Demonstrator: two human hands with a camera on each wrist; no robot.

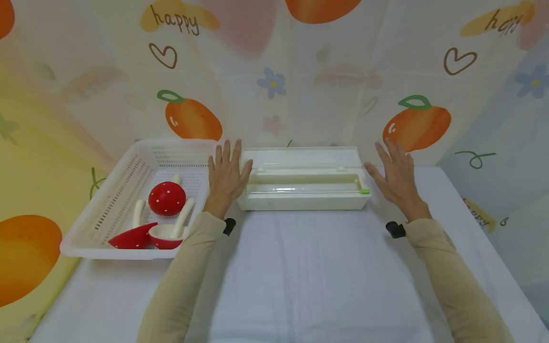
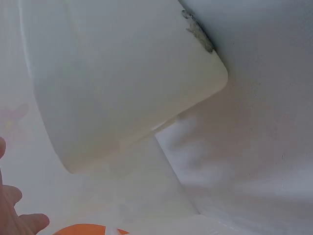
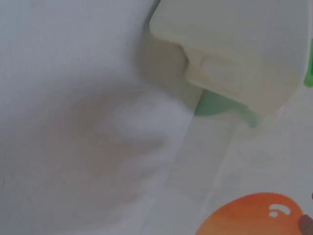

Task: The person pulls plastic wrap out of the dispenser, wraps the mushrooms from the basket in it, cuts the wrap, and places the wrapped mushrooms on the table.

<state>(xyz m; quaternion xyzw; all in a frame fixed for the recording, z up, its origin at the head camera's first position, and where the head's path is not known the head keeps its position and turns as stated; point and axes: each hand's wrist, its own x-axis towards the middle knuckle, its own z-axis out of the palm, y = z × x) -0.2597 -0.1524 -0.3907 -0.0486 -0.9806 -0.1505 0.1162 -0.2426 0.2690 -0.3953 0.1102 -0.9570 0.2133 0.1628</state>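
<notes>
A long white cling film dispenser (image 1: 303, 202) stands on the table with its lid (image 1: 300, 157) raised at the back. Inside its trough shows a pale, shiny strip, and a small green slider (image 1: 364, 191) sits at the right front corner. My left hand (image 1: 227, 176), fingers straight and spread, is raised at the left end, between dispenser and basket. Beyond the right end my right hand (image 1: 396, 178) is held up the same way, holding nothing. The left wrist view catches one end of the dispenser (image 2: 127, 83) with fingertips at the edge; the right wrist view has the other end (image 3: 234, 44).
On the left is a white perforated basket (image 1: 96, 209). In it lie a red dotted mushroom-like piece (image 1: 167, 198), a red pointed piece (image 1: 133, 237) and a red-and-white ladle (image 1: 167, 238). A white cloth (image 1: 317, 276) covers the table, and a printed curtain (image 1: 300, 95) hangs close behind.
</notes>
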